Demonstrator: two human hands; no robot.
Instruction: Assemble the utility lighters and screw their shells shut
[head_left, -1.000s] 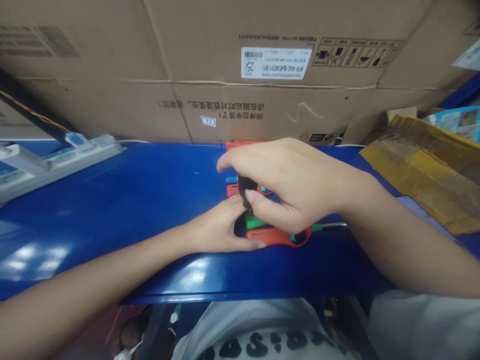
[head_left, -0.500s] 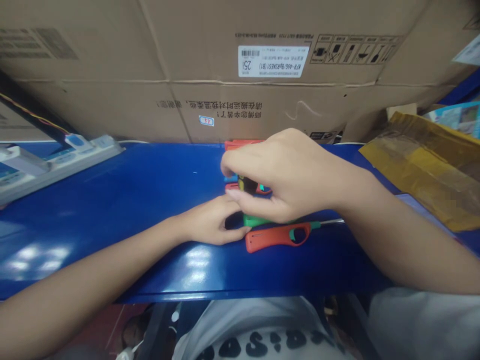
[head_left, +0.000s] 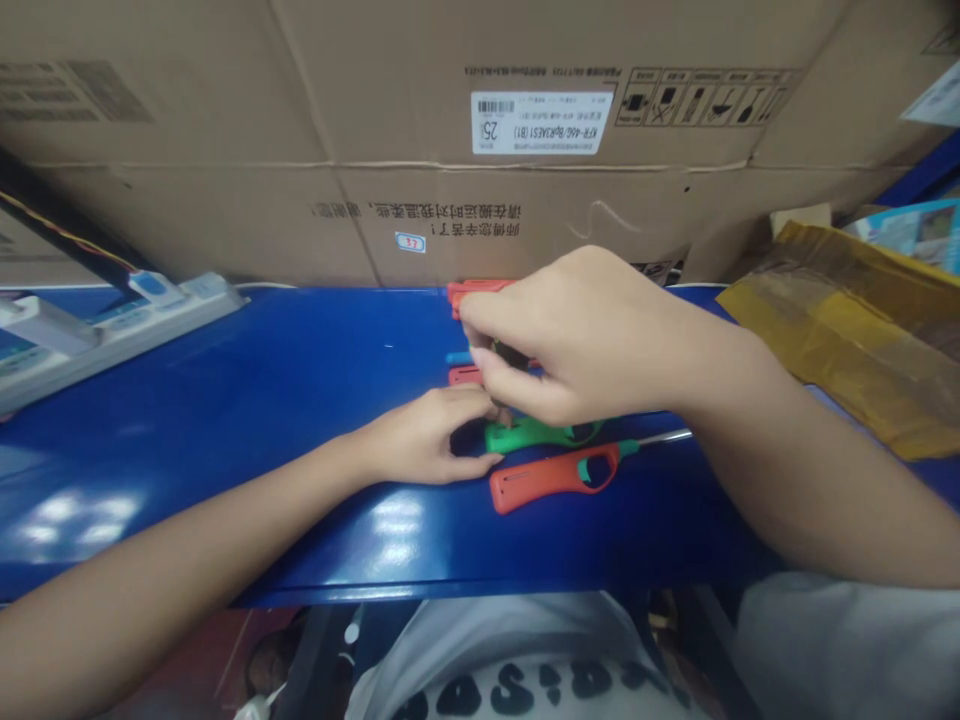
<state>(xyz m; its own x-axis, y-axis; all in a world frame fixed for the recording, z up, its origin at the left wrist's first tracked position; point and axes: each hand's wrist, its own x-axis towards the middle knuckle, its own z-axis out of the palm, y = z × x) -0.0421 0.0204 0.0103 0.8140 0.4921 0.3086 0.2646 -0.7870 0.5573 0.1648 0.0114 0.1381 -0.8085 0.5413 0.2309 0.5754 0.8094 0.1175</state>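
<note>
On the blue shelf (head_left: 247, 400) lie several long-nosed lighters side by side. The nearest is orange (head_left: 551, 477), with a green one (head_left: 532, 434) behind it and more orange ones (head_left: 472, 290) farther back. My right hand (head_left: 577, 335) hovers over the row with its fingers pinched together on something small that I cannot make out. My left hand (head_left: 424, 440) rests on the shelf at the handle ends of the lighters, its fingers curled and its thumb touching the butt of the green lighter.
Large cardboard boxes (head_left: 450, 140) wall off the back of the shelf. A white power strip (head_left: 112, 320) lies at the left. A yellow-brown plastic bag (head_left: 862, 330) sits at the right. The shelf's front edge runs just before my body.
My right hand has lifted and moved back a little, uncovering the green and nearest orange lighters. My left hand has drawn slightly left, off the orange lighter.
</note>
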